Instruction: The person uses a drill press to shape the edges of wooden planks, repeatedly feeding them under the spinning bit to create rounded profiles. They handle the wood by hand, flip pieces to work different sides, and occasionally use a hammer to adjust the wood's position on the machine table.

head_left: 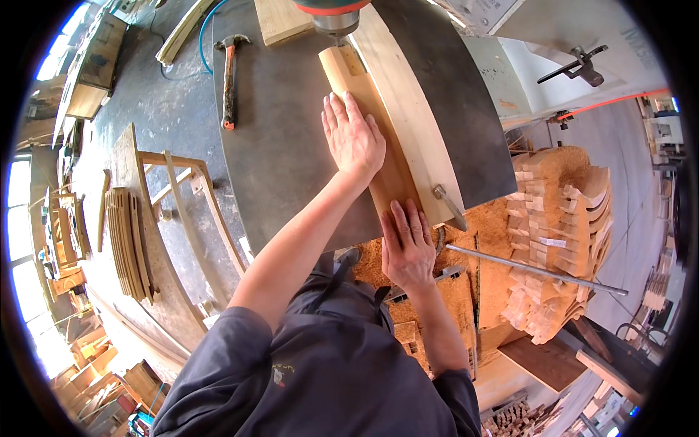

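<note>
A long wooden workpiece (395, 162) lies on the dark machine table (284, 160), along a pale wooden fence board (408, 109). Near its far end a slot is cut, close to the bit under the drill chuck (337, 25). My left hand (354, 142) rests flat on the workpiece's left side, fingers stretched forward. My right hand (409, 244) lies over its near end with the fingers extended and the thumb beside them. Neither hand wraps round anything. A metal clamp (450, 207) sits at the fence's near end.
A hammer (228, 84) and a wooden block (284, 20) lie on the table. To the right stands a stack of curved wooden parts (557, 240) amid sawdust; a metal rod (539, 269) juts across it. Wooden slats (127, 240) rest on a bench at left.
</note>
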Demonstrator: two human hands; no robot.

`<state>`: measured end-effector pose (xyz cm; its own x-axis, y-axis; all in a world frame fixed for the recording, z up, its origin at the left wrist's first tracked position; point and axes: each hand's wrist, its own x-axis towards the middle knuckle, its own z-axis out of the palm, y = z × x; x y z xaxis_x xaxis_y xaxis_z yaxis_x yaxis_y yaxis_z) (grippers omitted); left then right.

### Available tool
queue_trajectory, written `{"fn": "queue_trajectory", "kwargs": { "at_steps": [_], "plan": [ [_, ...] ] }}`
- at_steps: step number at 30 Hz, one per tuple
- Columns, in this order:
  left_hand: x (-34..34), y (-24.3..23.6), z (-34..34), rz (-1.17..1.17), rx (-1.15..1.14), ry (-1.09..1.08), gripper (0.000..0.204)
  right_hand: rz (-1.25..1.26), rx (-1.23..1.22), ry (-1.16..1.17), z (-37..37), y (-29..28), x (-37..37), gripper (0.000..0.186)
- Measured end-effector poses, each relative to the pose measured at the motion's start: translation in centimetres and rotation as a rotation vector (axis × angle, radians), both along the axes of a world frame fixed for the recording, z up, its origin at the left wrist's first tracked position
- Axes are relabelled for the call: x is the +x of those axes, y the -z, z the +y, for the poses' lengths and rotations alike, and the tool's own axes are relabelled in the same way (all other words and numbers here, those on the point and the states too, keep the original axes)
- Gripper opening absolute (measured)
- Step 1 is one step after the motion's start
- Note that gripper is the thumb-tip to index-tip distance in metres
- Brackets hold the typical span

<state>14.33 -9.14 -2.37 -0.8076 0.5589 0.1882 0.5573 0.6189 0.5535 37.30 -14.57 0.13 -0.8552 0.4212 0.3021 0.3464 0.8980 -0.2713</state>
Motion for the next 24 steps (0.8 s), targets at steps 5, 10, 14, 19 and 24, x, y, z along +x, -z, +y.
{"fn": "queue_trajectory", "kwargs": {
  "at_steps": [5,10,14,19,24],
  "plan": [
    [-0.2,0.2,0.3,0.044,0.036,0.003,0.063,0.021,-0.010,0.015,0.1,0.2,-0.4,0.044],
    [-0.7,0.7,0.5,0.082,0.026,-0.019,0.063,0.015,-0.004,0.018,0.2,0.3,-0.9,0.044],
    [-1.3,0.8,0.6,0.105,0.030,-0.016,0.062,-0.001,0.007,0.011,0.4,0.2,-1.3,0.045],
    [-1.9,0.2,1.0,0.054,0.044,-0.007,0.062,-0.030,-0.016,0.020,0.8,-0.4,-2.1,0.047],
    [-2.2,0.3,1.2,0.068,0.020,-0.030,0.061,-0.045,-0.009,0.017,0.8,-0.5,-2.5,0.047]
  ]
}}
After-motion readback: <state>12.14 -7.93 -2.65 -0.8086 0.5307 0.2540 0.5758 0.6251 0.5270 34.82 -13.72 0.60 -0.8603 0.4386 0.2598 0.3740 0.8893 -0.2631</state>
